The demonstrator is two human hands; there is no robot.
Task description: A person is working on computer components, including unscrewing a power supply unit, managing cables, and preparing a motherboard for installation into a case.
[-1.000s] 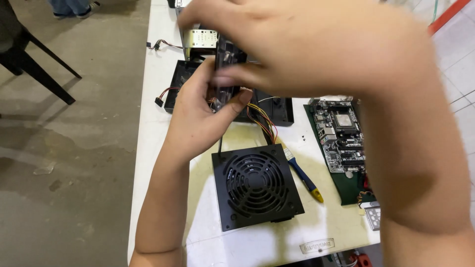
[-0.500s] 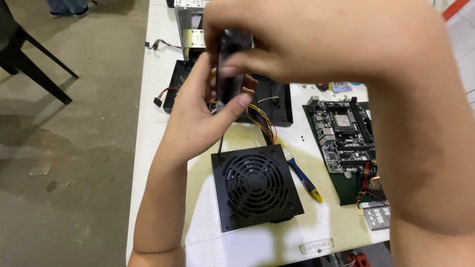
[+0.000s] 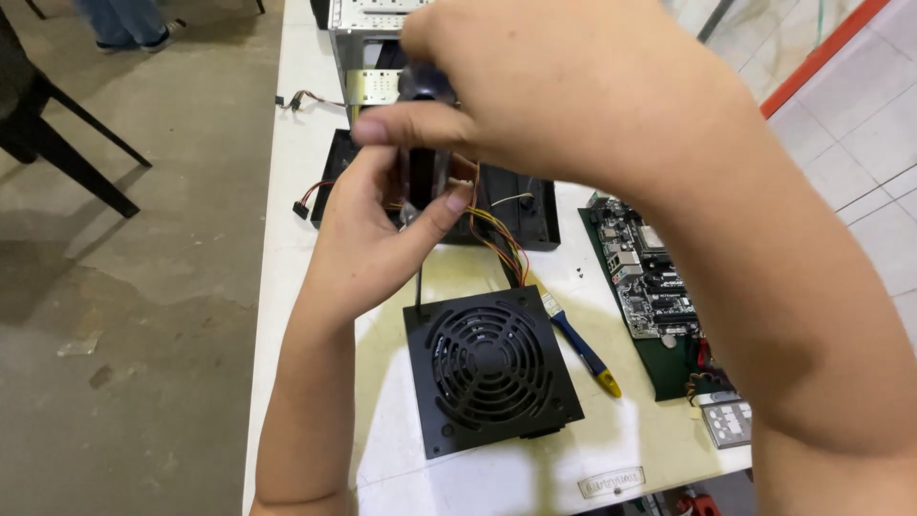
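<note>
Held up above the black power supply (image 3: 492, 368), between both hands: a small dark component (image 3: 420, 177), mostly hidden, its exact kind hard to tell. Left hand (image 3: 377, 239) wrapped around it from below, thumb pressed against the near side. Right hand (image 3: 573, 96) clamped on it from above, thumb and fingers pinching the top edge. Both hands grasping, neither released.

Probably light and rigid, judging from the easy two-handed pinch, with hard plastic or metal faces that could slip under a loose grip. Likely delicate at any connector or pin side; best taken by the outer edges, as now, not by the wiring.

Just below the held part, running down toward the power supply's far corner: a bundle of coloured wires (image 3: 497, 239), soft, prone to snag or tug if the part is lifted further.

Right of the power supply: a blue and yellow brush (image 3: 583, 349), lying at an angle. Further right again: a green circuit board (image 3: 650, 287), flat on the white table (image 3: 306, 124). Beyond the power supply, behind the hands: a black tray-like drive bay (image 3: 525, 205) and, further still, a metal computer case (image 3: 368, 29). Left of the power supply, past the table edge: bare concrete floor (image 3: 143, 315) and a dark chair (image 3: 57, 124).
</note>
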